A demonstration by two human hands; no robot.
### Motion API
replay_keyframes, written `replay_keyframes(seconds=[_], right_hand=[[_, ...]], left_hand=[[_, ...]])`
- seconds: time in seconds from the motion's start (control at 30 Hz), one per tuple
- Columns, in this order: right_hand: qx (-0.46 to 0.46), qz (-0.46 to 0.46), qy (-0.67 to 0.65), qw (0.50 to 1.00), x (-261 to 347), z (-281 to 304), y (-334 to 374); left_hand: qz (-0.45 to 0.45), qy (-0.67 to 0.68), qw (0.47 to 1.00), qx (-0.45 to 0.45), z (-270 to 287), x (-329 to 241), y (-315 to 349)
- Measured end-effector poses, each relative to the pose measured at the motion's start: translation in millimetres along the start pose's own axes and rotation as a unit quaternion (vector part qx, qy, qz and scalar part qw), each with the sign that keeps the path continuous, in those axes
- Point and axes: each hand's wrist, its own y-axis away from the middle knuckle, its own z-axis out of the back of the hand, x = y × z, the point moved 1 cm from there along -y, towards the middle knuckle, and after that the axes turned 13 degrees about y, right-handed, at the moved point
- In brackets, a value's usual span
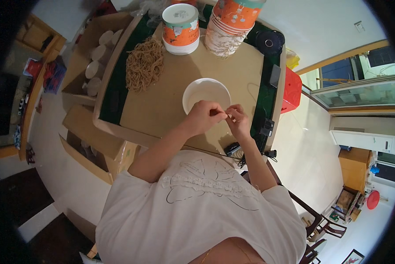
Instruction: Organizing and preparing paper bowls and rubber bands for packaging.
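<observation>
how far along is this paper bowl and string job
Done, it seems: two stacks of orange bowls at the table's far edge. In hand: both the left hand and right hand pinch something small over one white bowl. Left: a big heap of tan strings and cups in the box.

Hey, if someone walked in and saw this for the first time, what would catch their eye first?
Probably the white paper bowl at the middle of the tan table, with the left hand and right hand pinched together at its near rim. Next, the orange patterned cup stacks at the far edge, and the heap of tan strings to their left.
</observation>
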Motion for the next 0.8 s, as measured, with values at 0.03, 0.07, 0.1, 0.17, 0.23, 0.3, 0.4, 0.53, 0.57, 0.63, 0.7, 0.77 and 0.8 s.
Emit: replay_keyframes(seconds=[0.03,0.07,0.1,0.17,0.23,0.3,0.4,0.53,0.57,0.63,0.7,0.77,0.8], right_hand=[[0.005,-0.003,0.009,1.0,-8,-1,3],[0.011,-0.005,0.018,1.0,-9,-1,3],[0.011,-0.005,0.018,1.0,-10,0,4],[0.018,0.02,0.022,0.999,-8,2,2],[0.045,0.033,0.058,0.997,-12,3,1],[0.072,0.048,0.093,0.992,-13,3,-1],[0.077,0.028,0.083,0.993,-12,2,-3],[0.07,0.072,0.072,0.992,-15,1,-15],[0.08,0.09,0.072,0.99,-15,1,-19],[0.096,0.105,0.083,0.986,-13,2,-31],[0.11,0.117,0.095,0.983,-20,-1,-45],[0.118,0.157,0.06,0.979,-36,-12,-62],[0.12,0.172,0.092,0.973,-30,-12,-71]], left_hand=[[0.0,0.044,0.999,0.022,0,-6,3],[0.001,0.087,0.995,0.042,0,-11,6],[0.001,0.087,0.995,0.042,0,-17,9],[0.009,0.127,0.99,0.063,-2,-25,12],[0.02,0.144,0.988,0.06,-2,-27,13],[0.031,0.16,0.985,0.056,-2,-28,12],[0.024,0.167,0.984,0.053,0,-23,11],[0.023,0.182,0.983,0.018,10,-29,11],[0.035,0.194,0.98,-0.007,14,-31,12],[0.048,0.213,0.976,-0.014,25,-21,9],[0.077,0.257,0.963,-0.009,36,-13,9],[0.112,0.238,0.965,-0.013,44,-8,12],[0.145,0.223,0.964,-0.02,47,-4,13]])
